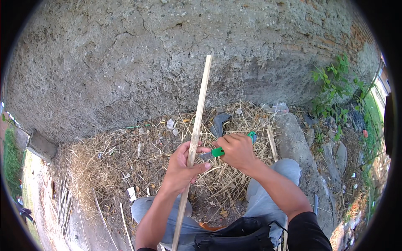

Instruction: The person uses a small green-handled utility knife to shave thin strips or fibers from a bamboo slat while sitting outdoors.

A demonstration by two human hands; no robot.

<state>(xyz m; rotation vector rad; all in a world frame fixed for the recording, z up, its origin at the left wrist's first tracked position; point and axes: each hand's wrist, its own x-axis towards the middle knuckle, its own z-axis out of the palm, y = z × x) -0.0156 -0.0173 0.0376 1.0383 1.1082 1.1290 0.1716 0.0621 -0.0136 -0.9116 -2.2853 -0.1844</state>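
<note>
A long, pale wooden strip (201, 102) runs from my lap up toward the wall, leaning slightly right at its top. My left hand (176, 172) grips it around the middle, fingers curled behind and the thumb sticking out to the right. A green utility knife (217, 152) lies in my right hand (238, 152), whose fingers are wrapped around its handle. The blade points left at the strip, close to my left fingers; whether it touches the wood I cannot tell. Both hands are above the ground between my knees.
A rough grey wall (167, 71) rises ahead. Dry shavings (222, 180) and litter cover the ground. Another pale strip (272, 142) leans by a concrete slab (295, 138) on the right; several thin strips (125, 226) lie at lower left. A black bag (234, 240) rests on my lap.
</note>
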